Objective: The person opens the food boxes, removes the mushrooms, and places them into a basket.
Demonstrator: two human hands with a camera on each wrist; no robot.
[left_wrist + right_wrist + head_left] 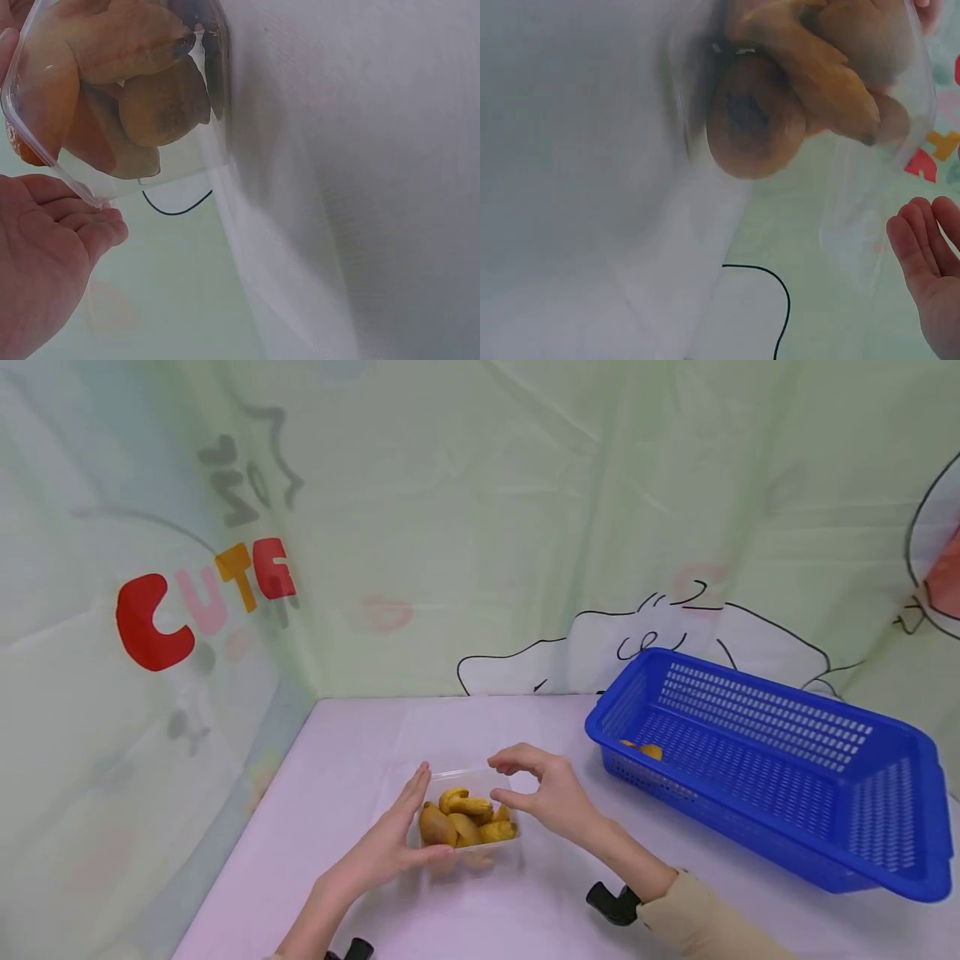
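Note:
A clear plastic container (480, 846) on the table holds several yellow-brown, fruit-like pieces (438, 827); a curved one looks like a small banana bunch (468, 804). My left hand (382, 852) lies along the container's left side, fingers extended up that side and thumb at the front rim. In the left wrist view, fingertips (105, 217) touch the rim. At the container's right side, my right hand (551, 793) has thumb and fingers spread apart with nothing between them. The right wrist view shows a gap between its fingertips (900, 229) and the container's wall.
A large blue perforated basket (750, 827) stands on the right of the table (360, 752), with a few yellow-brown pieces (651, 751) in its left corner. Printed curtains (420, 527) hang behind and to the left. Black camera mounts (613, 904) sit by both wrists.

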